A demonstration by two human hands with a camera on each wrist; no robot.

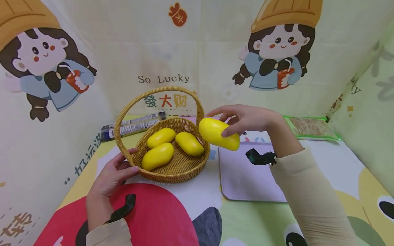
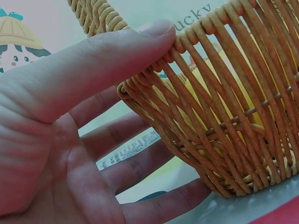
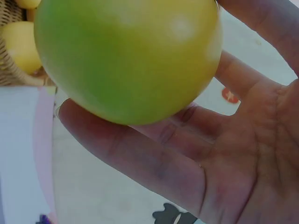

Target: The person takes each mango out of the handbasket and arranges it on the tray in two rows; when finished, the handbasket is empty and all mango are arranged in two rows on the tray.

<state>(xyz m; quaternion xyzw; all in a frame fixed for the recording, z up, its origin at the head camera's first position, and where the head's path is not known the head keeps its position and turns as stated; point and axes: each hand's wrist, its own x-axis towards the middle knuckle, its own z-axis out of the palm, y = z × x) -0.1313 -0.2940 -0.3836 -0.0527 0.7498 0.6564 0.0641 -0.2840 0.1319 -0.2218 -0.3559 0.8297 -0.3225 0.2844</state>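
holding a yellow fruit (image 1: 219, 134) — right hand (image 1: 246, 118), thumb and fingers round it, just beside the wicker basket (image 1: 176, 177); left hand (image 1: 107, 177) — gripping basket's rim, three yellow fruits (image 1: 158, 156) inside.

Head view looks down; close wrist views share the basket (image 1: 175, 177).

Your head view is evenly and fairly brightly lit, with glare on the upper side of the yellow mango (image 1: 213, 130) suggesting light from above. A soft shadow darkens the green tablecloth (image 1: 255, 222) beside your right sleeve (image 1: 311, 194). The wide lens splays the side walls (image 1: 373, 112) outward. Your left wrist view keeps the wicker basket (image 2: 229, 116) fairly crisp against a hazy backdrop (image 2: 154, 16); your right wrist view looks soft, its palm (image 3: 247, 158) shaded.
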